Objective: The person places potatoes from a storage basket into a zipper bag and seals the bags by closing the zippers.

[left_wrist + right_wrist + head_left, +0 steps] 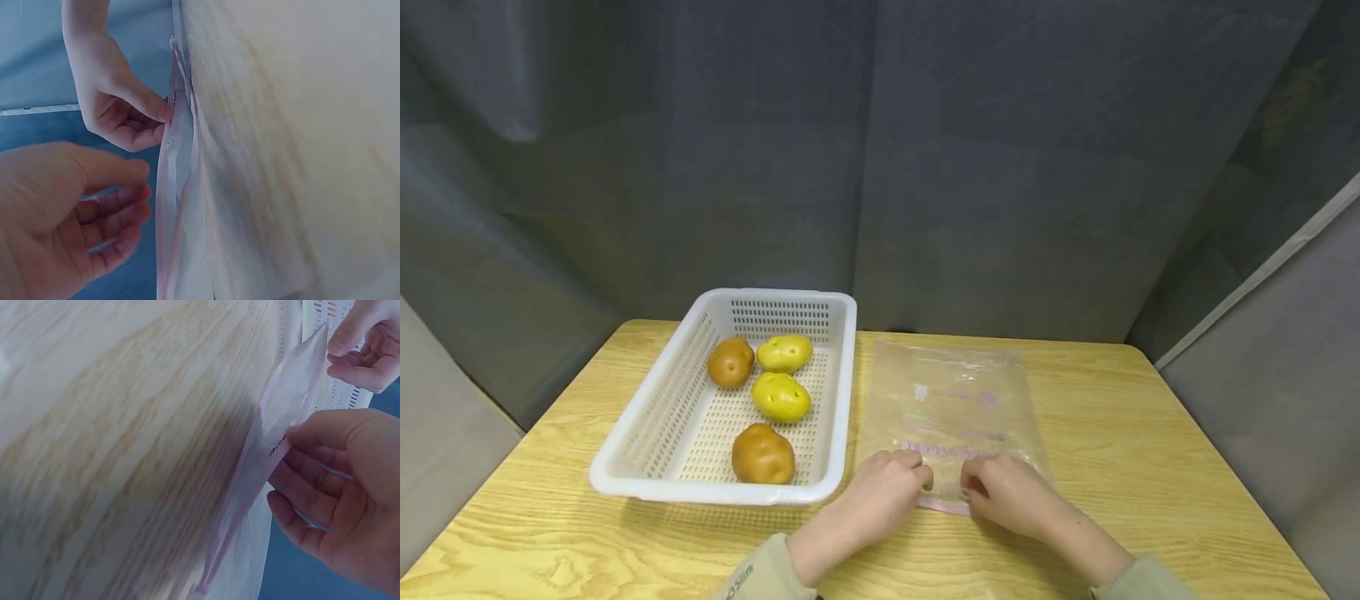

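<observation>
A clear plastic zip bag (955, 417) with pink print lies flat on the table, its pink zip edge towards me. In both wrist views the bag's mouth (181, 156) gapes a little. My right hand (1011, 496) pinches one lip of the mouth between thumb and fingers, plainest in the right wrist view (350, 481). My left hand (887, 492) is beside the same edge, further left. Its fingers bend loosely, and the left wrist view shows a small gap between its fingertips (139, 172) and the bag.
Left of the bag stands a white perforated plastic basket (842, 400). In it lie two brown potatoes (763, 455) and two yellow potatoes (781, 397). The wooden table (1150, 467) extends to the right, and dark grey curtains (865, 167) hang behind it.
</observation>
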The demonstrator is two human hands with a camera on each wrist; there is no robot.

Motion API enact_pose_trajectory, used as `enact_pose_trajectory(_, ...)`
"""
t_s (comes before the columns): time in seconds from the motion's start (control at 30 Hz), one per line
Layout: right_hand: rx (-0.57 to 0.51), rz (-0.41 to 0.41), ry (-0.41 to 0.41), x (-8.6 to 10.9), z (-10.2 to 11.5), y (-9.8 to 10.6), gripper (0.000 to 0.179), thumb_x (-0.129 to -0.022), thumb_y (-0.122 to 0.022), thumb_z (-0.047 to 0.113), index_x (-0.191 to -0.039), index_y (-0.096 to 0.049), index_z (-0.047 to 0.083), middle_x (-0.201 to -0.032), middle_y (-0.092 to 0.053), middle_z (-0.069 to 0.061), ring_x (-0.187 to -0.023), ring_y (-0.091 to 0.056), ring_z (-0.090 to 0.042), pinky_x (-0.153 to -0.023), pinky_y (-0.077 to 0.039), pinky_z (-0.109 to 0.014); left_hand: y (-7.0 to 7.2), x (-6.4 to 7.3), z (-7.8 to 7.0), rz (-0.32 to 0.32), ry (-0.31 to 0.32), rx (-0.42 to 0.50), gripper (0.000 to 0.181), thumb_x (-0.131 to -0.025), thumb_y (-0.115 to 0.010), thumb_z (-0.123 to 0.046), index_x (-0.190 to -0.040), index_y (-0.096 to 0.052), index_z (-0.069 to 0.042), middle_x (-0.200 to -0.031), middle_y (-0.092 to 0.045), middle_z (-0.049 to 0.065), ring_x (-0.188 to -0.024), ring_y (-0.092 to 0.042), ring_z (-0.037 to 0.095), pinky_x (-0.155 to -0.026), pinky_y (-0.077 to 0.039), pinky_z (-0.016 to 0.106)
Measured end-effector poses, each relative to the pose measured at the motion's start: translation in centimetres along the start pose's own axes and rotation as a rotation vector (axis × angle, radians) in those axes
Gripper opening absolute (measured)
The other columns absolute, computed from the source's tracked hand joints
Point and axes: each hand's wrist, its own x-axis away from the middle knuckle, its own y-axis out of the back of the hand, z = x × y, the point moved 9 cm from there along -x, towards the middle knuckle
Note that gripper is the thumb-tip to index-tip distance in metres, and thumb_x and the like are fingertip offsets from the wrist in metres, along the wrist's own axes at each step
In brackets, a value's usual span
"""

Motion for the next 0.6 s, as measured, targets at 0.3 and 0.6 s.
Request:
enact_pose_trajectory(0.3, -0.092, -0.073, -0.094, -0.4, -0.3, 0.8, 0.004, -0.081, -0.060, 0.006, -0.078, -0.062, 0.006, -0.066, -0.058, 0.005, -0.048, -0.043, 0.004, -0.046, -0.039, -0.011, 0.7, 0.0, -0.2, -0.075, -0.009, 0.069, 0.002, -0.077, -0.066, -0.018, -0.078, -0.067, -0.018, -0.074, -0.062, -0.011, -0.062, -0.053, -0.002, -0.059, -0.041, 0.011)
enact_pose_trajectory(0.6, -0.203, -0.121, -0.189, -0.6, -0.6, 1.3, 0.004, -0.080, -0.061, 0.009, -0.082, -0.062, 0.006, -0.073, -0.062, 0.004, -0.063, -0.055, 0.000, -0.056, -0.045, -0.012, 1.2, 0.2, 1.2, -0.116, 0.158, 0.111, 0.011, -0.080, -0.065, -0.027, -0.074, -0.068, -0.018, -0.068, -0.061, -0.011, -0.058, -0.051, 0.001, -0.056, -0.040, 0.016)
